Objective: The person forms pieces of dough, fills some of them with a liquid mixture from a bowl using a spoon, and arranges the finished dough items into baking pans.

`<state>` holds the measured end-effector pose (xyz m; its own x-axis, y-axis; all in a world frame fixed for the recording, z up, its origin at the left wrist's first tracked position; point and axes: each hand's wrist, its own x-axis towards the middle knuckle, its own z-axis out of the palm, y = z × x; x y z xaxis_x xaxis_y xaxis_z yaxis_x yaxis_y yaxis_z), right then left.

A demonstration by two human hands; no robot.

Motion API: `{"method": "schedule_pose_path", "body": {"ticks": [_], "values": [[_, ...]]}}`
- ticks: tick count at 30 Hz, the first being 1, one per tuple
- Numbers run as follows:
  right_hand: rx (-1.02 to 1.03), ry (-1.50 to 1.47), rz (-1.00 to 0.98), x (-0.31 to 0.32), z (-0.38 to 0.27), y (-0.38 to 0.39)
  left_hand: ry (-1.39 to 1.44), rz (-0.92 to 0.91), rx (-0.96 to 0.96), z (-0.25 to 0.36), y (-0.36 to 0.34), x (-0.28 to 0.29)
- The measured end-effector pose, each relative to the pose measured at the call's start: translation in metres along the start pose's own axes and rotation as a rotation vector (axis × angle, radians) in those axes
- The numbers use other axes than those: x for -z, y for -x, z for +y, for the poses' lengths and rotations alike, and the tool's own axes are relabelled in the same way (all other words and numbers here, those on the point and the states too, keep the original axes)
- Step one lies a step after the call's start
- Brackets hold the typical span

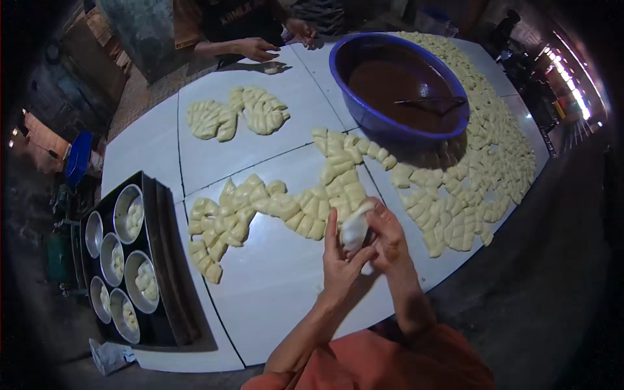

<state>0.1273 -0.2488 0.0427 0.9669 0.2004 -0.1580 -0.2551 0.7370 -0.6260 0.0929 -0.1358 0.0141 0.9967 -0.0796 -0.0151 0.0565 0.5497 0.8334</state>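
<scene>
Above the near part of the white table [273, 299], my left hand [341, 263] and my right hand [388, 237] are closed around a piece of pale dough [355, 229]. My left fingers and thumb support it from below and the left, while my right fingers grip its upper right side. Part of the dough is hidden by my fingers. Just beyond my hands, a winding band of pressed-together dough pieces [312, 208] lies on the table. To the right spreads a large field of cut dough pieces [455, 214].
A blue-purple tub [354, 107] of brown filling, with a dark stick-like tool [429, 101], stands far right. Two dough clusters [260, 110] lie far left. A black tray [159, 260] holds several round tins [142, 281], most with dough. Across the table are another person's hands [257, 49].
</scene>
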Motion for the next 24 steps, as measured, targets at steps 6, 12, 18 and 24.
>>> {"method": "schedule_pose_path", "body": {"ticks": [6, 12, 18, 24], "values": [[0.576, 1.082, 0.294, 0.034, -0.168, -0.108, -0.193, -0.006, 0.267, 0.022, -0.005, 0.042], [0.052, 2.030, 0.016, 0.115, -0.201, -0.200, -0.330, 0.121, 0.283, 0.038, -0.006, 0.059], [-0.226, 1.711, 0.170, 0.098, -0.210, -0.201, -0.402, 0.064, 0.371, 0.032, 0.006, 0.075], [0.026, 0.853, 0.078, 0.030, -0.177, -0.148, -0.314, 0.038, 0.346, 0.029, -0.019, 0.049]]}}
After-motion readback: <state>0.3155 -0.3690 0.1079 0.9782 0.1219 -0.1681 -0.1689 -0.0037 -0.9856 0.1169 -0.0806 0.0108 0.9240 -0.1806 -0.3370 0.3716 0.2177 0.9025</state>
